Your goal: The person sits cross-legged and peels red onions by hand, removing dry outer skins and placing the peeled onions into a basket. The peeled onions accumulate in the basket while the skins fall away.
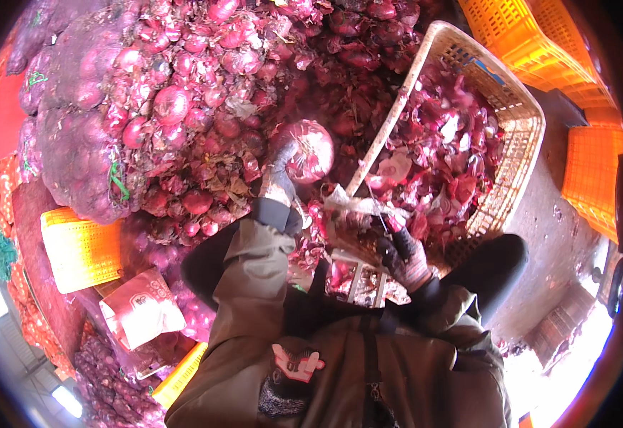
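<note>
My left hand (278, 179), in a dark glove, grips a large red onion (311, 152) by its left side, above the onion pile. My right hand (407, 258), in a dark and pinkish glove, is closed around a small knife (374, 202); its thin blade points up and away from me, and the fingers hide most of the handle. That hand is at the near end of a worn plastic basket (520, 155) full of red onion skins and scraps (445, 144). A big heap of red onions (199, 107) with dry skins spreads before me.
Full mesh sacks of onions (84, 144) stand at the left. Orange crates (592, 176) line the right side, with a yellow crate (84, 249) and a cardboard box (143, 310) at lower left. Between my knees is a slatted surface (366, 283) with onion scraps.
</note>
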Motion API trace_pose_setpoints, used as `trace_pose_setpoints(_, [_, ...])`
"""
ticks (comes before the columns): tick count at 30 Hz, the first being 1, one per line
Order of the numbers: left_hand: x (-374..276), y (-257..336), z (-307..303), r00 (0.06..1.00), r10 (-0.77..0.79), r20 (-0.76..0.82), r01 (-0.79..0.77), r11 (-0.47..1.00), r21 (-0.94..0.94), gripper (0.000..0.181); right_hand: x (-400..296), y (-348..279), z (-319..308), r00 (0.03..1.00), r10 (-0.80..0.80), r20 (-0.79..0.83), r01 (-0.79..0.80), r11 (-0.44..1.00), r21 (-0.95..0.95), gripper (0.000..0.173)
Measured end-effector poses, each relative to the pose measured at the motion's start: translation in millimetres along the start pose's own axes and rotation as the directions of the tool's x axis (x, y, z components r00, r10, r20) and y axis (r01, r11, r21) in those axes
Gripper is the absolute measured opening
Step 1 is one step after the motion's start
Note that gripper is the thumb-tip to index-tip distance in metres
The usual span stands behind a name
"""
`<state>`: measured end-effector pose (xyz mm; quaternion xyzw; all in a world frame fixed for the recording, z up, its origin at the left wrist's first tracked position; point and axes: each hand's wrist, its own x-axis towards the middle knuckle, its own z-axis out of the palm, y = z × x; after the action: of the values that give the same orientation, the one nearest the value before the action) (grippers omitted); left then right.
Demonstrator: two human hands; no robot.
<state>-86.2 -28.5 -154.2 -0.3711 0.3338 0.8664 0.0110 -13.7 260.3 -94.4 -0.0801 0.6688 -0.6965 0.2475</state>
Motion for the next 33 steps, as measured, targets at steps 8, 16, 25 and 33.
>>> trace_pose_setpoints(8, [-174, -22, 36, 0.925, 0.146, 0.351, -0.293, 0.862, 0.414, 0.036, -50, -67, 16, 0.977, -0.063, 0.205, 0.162, 0.846, -0.509, 0.037])
trace_pose_setpoints(16, [-206, -65, 27, 0.997, 0.050, 0.063, -0.055, 0.996, 0.073, 0.031, -86, -74, 11, 0.949, -0.068, 0.308, 0.246, 0.771, -0.588, 0.035])
trace_pose_setpoints(25, [-216, -64, 38, 0.979, 0.108, -0.171, -0.036, 0.925, 0.379, 0.043, -86, -76, 20, 0.947, 0.231, 0.223, -0.053, 0.797, -0.601, 0.032])
trace_pose_setpoints(33, [-216, -63, 25, 0.975, 0.209, 0.076, -0.210, 0.752, 0.625, 0.061, -85, -52, 25, 0.979, 0.133, 0.156, -0.044, 0.878, -0.476, 0.029])
